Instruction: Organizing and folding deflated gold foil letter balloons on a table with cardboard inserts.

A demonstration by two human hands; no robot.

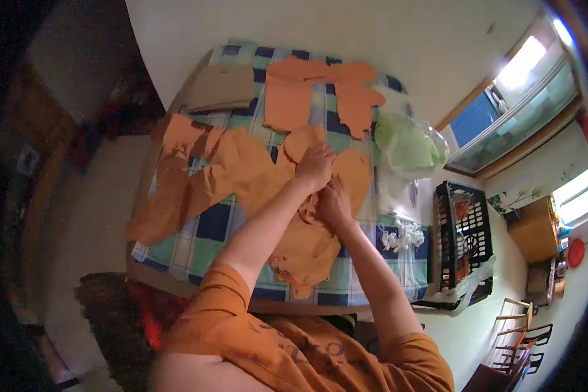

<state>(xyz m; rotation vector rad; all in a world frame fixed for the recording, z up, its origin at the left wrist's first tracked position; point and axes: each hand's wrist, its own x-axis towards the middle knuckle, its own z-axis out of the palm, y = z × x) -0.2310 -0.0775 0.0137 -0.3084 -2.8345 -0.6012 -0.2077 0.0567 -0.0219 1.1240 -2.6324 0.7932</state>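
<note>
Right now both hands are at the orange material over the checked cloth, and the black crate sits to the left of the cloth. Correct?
One error: the head view shows the black crate to the right of the checked cloth. The rest stands: left hand and right hand are both at the orange material over it.

Matt, wrinkled orange fabric pieces lie on a dull, woven-looking checked cloth. Right of this cloth stands a smooth black plastic crate; on its right side rests a thin, shiny plastic bag.
</note>
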